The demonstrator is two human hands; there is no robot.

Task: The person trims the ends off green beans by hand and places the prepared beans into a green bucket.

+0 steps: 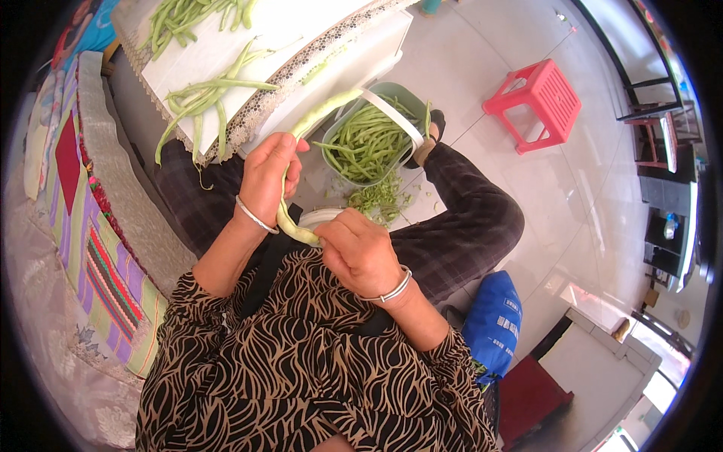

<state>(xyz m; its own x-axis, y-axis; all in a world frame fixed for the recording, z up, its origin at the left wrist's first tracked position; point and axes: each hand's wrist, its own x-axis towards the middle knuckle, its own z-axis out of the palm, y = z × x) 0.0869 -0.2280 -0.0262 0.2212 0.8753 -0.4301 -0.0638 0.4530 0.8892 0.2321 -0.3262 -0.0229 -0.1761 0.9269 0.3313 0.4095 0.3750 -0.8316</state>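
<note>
One long, curved green bean [320,113] is held between my hands. My left hand [272,169] grips it near its middle, while the fingertips of my right hand [353,246] pinch its lower end. Beyond them a green plastic basket [327,148] with a white handle stands on the floor, holding many green beans [373,133]. Green trimmings [379,200] lie on the floor beside it. At the upper left more long beans [212,93] rest on the table's corner, some hanging over its edge, and a further pile [189,20] lies behind them.
The lace-edged table [316,34] reaches close to my left hand. A red plastic stool [536,101] stands on the tiled floor at the right. A blue bag [494,325] sits by my right side, and a sofa with a striped cover [107,254] is at the left.
</note>
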